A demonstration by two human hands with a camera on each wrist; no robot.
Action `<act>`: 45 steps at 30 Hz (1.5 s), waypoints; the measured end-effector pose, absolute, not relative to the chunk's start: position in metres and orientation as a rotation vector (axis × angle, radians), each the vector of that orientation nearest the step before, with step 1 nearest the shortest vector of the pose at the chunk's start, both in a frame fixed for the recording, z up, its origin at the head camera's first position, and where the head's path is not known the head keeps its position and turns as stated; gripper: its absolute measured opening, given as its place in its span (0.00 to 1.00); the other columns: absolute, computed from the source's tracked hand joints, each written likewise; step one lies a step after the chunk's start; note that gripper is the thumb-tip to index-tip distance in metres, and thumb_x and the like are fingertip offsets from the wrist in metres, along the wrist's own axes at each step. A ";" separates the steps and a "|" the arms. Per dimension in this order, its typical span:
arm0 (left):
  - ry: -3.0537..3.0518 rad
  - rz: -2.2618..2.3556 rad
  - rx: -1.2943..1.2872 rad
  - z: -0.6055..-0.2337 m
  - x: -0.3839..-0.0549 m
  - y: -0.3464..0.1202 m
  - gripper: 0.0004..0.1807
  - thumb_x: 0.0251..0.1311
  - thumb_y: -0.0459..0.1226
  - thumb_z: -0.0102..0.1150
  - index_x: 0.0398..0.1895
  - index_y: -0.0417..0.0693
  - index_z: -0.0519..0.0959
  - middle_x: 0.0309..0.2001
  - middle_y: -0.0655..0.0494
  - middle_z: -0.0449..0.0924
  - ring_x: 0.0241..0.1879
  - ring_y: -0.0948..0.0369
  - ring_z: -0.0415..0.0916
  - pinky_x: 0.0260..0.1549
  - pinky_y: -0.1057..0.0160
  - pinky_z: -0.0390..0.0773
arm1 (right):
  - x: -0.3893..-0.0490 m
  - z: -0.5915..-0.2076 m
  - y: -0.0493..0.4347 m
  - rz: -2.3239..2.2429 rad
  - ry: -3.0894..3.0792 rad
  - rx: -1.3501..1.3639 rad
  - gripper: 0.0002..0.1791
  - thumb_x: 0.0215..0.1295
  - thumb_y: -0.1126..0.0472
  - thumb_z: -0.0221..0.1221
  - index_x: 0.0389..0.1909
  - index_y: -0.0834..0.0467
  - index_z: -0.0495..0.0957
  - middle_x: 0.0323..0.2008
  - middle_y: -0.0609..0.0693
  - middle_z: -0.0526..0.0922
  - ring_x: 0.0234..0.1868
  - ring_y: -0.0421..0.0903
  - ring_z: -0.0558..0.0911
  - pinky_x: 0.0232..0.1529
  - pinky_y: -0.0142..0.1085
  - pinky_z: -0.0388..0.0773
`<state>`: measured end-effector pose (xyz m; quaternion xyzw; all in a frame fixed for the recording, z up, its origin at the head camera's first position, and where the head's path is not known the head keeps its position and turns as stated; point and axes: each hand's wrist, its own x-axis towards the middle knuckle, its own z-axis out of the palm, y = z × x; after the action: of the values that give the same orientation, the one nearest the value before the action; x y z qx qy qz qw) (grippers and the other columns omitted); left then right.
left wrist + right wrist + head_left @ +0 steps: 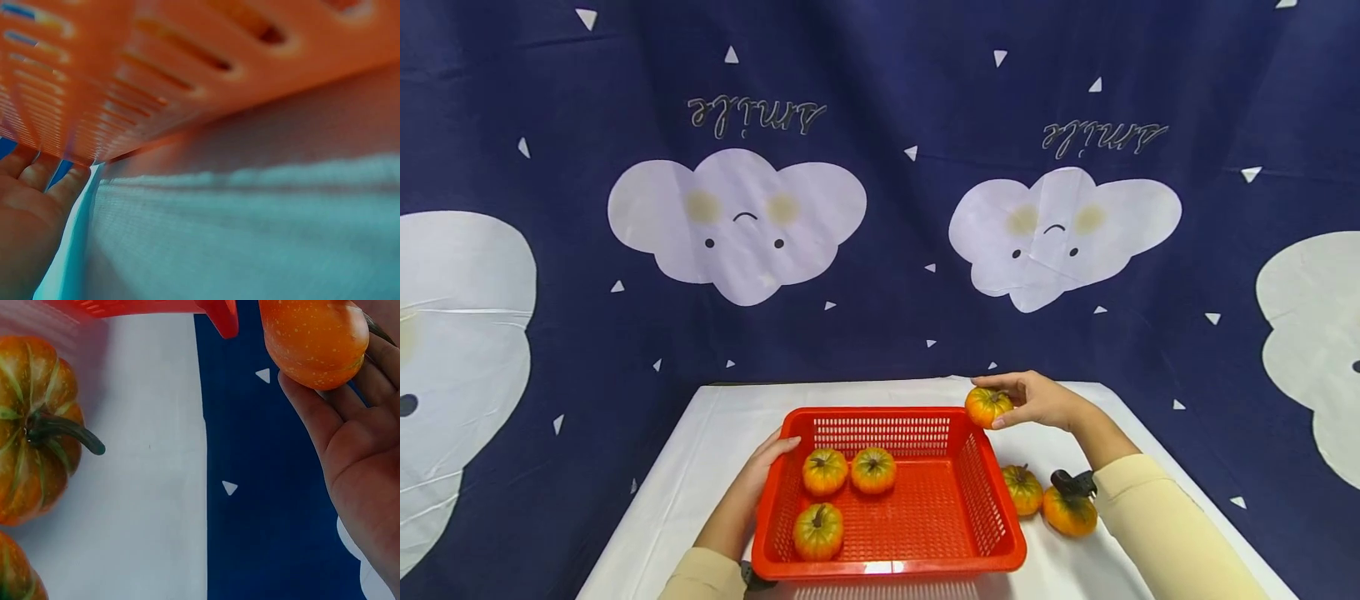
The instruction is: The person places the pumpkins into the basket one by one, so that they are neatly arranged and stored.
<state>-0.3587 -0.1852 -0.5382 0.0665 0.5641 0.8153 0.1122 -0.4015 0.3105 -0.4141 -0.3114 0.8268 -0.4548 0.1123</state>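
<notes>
My right hand (1037,402) holds a small orange pumpkin (988,407) between thumb and fingers, at the back right corner of the red plastic basket (887,570). In the right wrist view, the held pumpkin (315,340) shows its smooth underside above the palm (369,447). My left hand (760,471) grips the basket's left side near the back, its thumb at the rim. The left wrist view shows the fingers (42,170) against the outside of the slotted wall (144,81). Inside the basket sit three pumpkins, at the back left (825,472), back middle (873,471) and front left (818,532).
Two more pumpkins stand on the white table right of the basket, one close to its wall (1022,490) and one farther right (1070,511), partly covered by the right wrist's black camera (1072,483). Behind the table hangs a dark blue cloth (895,333) with clouds and triangles.
</notes>
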 end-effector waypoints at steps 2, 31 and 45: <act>1.677 2.378 0.224 -0.537 -0.361 -0.183 0.33 0.78 0.41 0.49 0.83 0.50 0.57 0.73 0.34 0.66 0.65 0.44 0.73 0.58 0.41 0.79 | -0.399 -0.414 0.312 -1.329 2.431 -0.913 0.40 0.60 0.66 0.76 0.74 0.58 0.73 0.64 0.59 0.80 0.60 0.54 0.82 0.56 0.43 0.83; 1.654 2.399 0.168 -0.536 -0.356 -0.187 0.34 0.77 0.42 0.51 0.83 0.54 0.57 0.74 0.35 0.66 0.66 0.43 0.73 0.56 0.40 0.79 | -0.403 -0.420 0.282 -1.275 2.380 -0.985 0.39 0.61 0.65 0.76 0.74 0.55 0.74 0.69 0.55 0.77 0.64 0.52 0.79 0.61 0.40 0.79; 1.701 2.366 0.158 -0.536 -0.354 -0.186 0.35 0.76 0.44 0.53 0.82 0.52 0.58 0.72 0.34 0.67 0.64 0.43 0.75 0.55 0.39 0.80 | -0.399 -0.413 0.270 -1.282 2.334 -1.001 0.39 0.61 0.63 0.76 0.74 0.57 0.73 0.66 0.57 0.79 0.60 0.55 0.82 0.58 0.44 0.81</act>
<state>-0.3543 -0.1864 -0.5356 0.0539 0.5792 0.8057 0.1114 -0.3986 0.2699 -0.4131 -0.3479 0.8115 -0.4456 0.1479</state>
